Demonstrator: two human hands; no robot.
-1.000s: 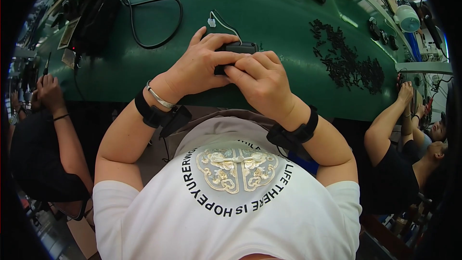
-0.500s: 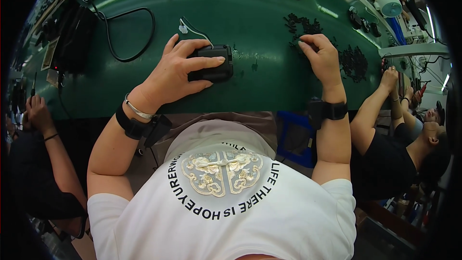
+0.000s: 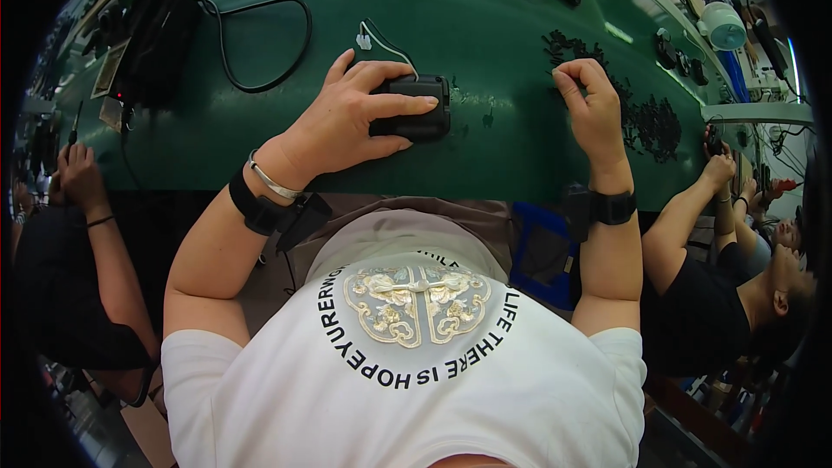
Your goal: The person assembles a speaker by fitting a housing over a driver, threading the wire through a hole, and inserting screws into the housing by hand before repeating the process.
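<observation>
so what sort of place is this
Probably an assembly workshop, perhaps for electronics: loose black pieces lie scattered on a long green bench, the left hand holds a wired black casing, and other people are at both sides.

Glare streaked the far side of the green table [image 3: 520, 160], the white shirt [image 3: 407, 412] showed brightly, and fisheye distortion bent straight edges toward the dark rim.
</observation>
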